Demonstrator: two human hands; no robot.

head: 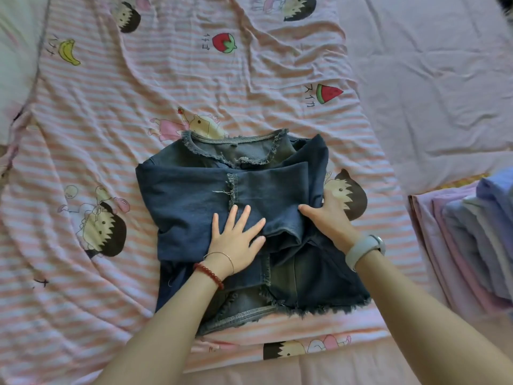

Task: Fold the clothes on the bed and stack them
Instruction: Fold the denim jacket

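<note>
- Bed sheet (433, 79): plain pale pink, lying wrinkled across the right side and the near edge of the view.
- Striped cover (111, 134): pink and white stripes with printed cartoon children, a banana, a strawberry and a watermelon slice; spreading over the left and middle of the bed, creased throughout.
- Denim jacket (194, 195): dark blue with frayed edges, lying on the striped cover in the middle of the view, collar pointing away from the person, both sleeves folded across the front, frayed hem nearest the person.
- Stack of folded clothes (466, 245): pink, lilac and pale blue layers, sitting at the right edge of the bed, well apart from the jacket.
- Right hand (330, 218): wearing a pale wristband; thumb lying on top of the folded sleeve, fingers tucking under the jacket's right edge, gripping the cloth.
- Left hand (236, 237): wearing a red bead bracelet and a thin chain; pressing flat on the folded sleeves, fingers straight and spread.
</note>
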